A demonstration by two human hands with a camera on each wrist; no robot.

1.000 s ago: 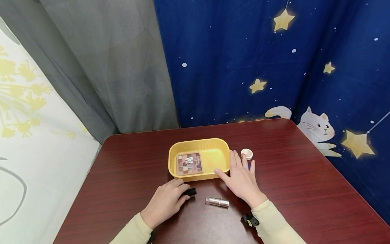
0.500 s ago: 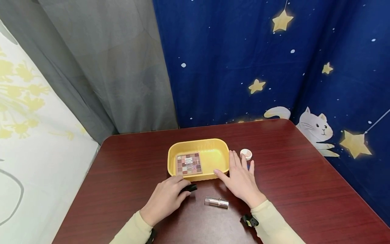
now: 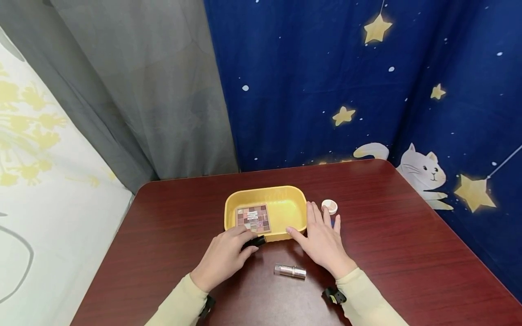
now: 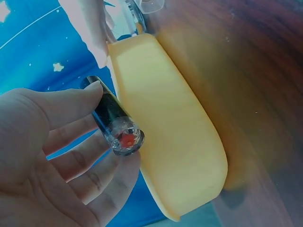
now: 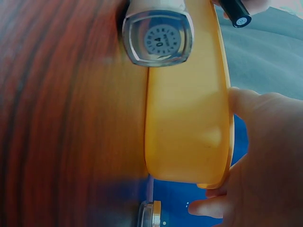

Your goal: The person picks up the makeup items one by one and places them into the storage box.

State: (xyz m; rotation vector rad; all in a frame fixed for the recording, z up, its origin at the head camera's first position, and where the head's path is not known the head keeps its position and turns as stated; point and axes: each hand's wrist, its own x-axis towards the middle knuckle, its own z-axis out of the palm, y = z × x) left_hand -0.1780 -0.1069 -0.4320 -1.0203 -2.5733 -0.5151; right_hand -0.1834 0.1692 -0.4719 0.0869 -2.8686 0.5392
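My left hand (image 3: 225, 256) pinches a black lipstick tube (image 3: 254, 242) between thumb and fingers, over the front rim of a yellow plastic basket (image 3: 285, 235). In the left wrist view the lipstick's (image 4: 113, 113) clear end shows a red centre. My right hand (image 3: 324, 240) rests against the basket's right end, fingers extended, with its thumb at the front rim. An eyeshadow palette (image 3: 253, 218) with many small coloured squares lies in the left part of the basket. A silver lipstick tube (image 3: 290, 271) with a clear end lies on the table between the hands.
A small round white jar (image 3: 329, 207) stands beyond my right fingertips. Something small and blue (image 3: 332, 223) shows partly between those fingers. The dark red table (image 3: 391, 253) backs onto a grey curtain (image 3: 163, 90) and a blue starry curtain (image 3: 302, 90).
My left hand has lifted the black lipstick tube away from me, from in front of the basket to over its front rim. My right hand has stayed in place.
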